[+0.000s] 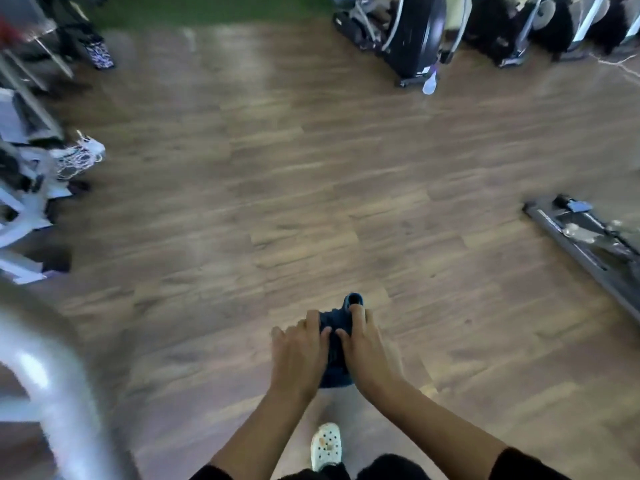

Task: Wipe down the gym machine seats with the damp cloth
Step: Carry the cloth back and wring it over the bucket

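A dark blue cloth [335, 355] hangs bunched between my two hands, low in the middle of the head view and above the wooden floor. My left hand [297, 355] grips its left side, fingers curled over the top edge. My right hand [367, 348] grips the right side, with one finger pressed on the cloth's upper tip. No machine seat is plainly visible; the picture is blurred by motion.
A grey metal frame bar [52, 382] crosses the near left. White machine parts and cables [41, 174] sit at the left edge. Black exercise machines [415, 36] line the far right. A dark machine base [588, 237] lies at right. My white clog [326, 445] stands below.
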The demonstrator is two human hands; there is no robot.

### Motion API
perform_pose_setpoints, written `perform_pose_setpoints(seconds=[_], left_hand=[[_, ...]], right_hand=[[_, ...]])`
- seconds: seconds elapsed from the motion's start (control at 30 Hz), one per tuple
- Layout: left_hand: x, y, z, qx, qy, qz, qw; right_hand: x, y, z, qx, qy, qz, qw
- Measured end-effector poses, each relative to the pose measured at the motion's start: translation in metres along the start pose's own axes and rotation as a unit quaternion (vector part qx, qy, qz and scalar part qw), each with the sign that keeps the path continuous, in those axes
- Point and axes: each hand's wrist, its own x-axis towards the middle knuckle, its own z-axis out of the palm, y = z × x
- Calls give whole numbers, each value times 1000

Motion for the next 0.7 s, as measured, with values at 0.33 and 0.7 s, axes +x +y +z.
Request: perform_pose_setpoints(seconds=[0.33, 0.7], left_hand=[[191, -62, 15, 52, -8, -116, 992], [464, -159, 17, 104, 90, -227, 964]], right_hand=[[228, -40, -3, 37, -82, -101, 991], [540, -139, -48, 40, -143, -255, 956]])
